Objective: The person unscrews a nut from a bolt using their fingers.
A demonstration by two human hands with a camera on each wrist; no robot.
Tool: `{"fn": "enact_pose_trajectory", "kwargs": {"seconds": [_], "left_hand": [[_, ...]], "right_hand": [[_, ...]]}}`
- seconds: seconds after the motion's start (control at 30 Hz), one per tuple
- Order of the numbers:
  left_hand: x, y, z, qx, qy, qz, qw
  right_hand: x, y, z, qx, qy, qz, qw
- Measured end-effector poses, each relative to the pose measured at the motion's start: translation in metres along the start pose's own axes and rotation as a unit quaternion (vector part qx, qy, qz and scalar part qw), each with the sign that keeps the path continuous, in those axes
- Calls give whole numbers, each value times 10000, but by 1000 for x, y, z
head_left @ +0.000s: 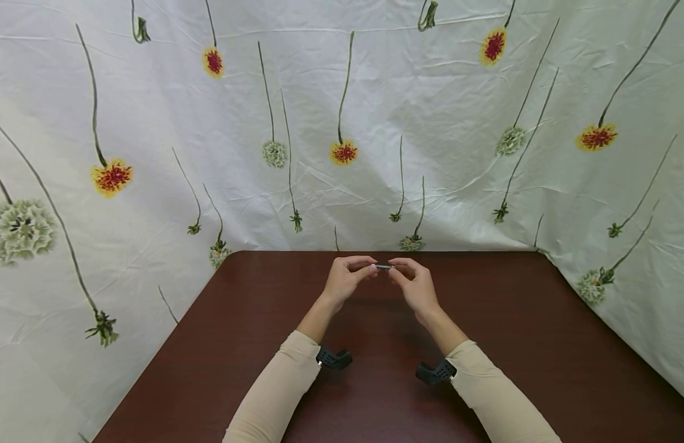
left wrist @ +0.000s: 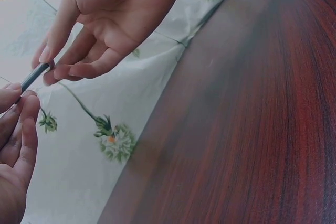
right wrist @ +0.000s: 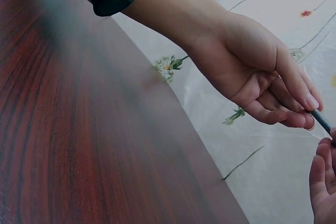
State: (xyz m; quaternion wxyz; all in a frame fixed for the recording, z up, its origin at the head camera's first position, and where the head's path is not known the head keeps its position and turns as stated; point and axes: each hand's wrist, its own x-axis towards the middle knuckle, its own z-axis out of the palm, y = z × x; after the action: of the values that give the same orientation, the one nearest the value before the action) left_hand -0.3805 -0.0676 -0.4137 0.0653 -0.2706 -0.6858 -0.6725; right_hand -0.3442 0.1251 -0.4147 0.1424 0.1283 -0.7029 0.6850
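A short, thin dark grey rod with fine ridges along it, like a threaded rod (head_left: 383, 266), is held level in the air above the table. My left hand (head_left: 342, 280) pinches its left end between thumb and fingers. On the opposite end, my right hand (head_left: 418, 288) pinches in the same way. The ridged middle of the rod (left wrist: 34, 76) shows between the two sets of fingertips in the left wrist view. Both ends are covered by the fingers. In the right wrist view the rod (right wrist: 322, 121) appears near the right edge.
Below the hands is a dark reddish-brown wooden table (head_left: 264, 307) with rounded far corners. A white cloth (head_left: 453, 92) printed with flowers and stems hangs behind and beside it. Black bands (head_left: 334, 358) sit on both wrists, over cream sleeves (head_left: 275, 387).
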Motion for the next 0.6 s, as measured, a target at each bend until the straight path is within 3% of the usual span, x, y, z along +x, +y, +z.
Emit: {"fn": "enact_pose_trajectory", "kwargs": {"seconds": [0.23, 0.6], "left_hand": [[0, 0, 0, 37, -1, 18, 10000], [1, -1, -2, -168, 18, -143, 9998]], "right_hand": [[0, 0, 0, 77, -13, -40, 10000], [0, -2, -2, -428, 39, -337, 9985]]}}
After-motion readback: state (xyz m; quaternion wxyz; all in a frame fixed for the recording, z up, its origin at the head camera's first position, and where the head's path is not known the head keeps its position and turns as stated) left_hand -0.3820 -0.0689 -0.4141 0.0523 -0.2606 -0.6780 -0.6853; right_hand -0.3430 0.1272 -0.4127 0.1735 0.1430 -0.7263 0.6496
